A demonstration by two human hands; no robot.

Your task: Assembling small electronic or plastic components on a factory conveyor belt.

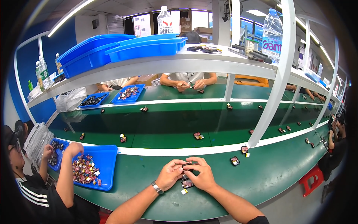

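Observation:
Above the green worktop [149, 201], my left hand [168, 176] and my right hand [202, 175] meet, fingers closed on a small black plastic part [186, 165]. The fingers cover much of it, so its exact kind is hard to make out. A watch with a metal band [157, 187] is on my left wrist. Just below my fingers lies a small black-and-reddish electronic piece [187, 184], and a white-and-yellow tab [184, 191] shows beside it. Farther right, two similar pieces, one dark [234, 161] and one with a pale tab [244, 150], rest on the worktop.
A blue tray [111, 156] of small reddish boards stands left, where a co-worker's arm [66, 183] reaches over it. Beyond a white rail [167, 151], a dark green belt [164, 119] carries scattered pieces. A shelf [156, 66] crosses overhead; its white post [274, 82] rises right.

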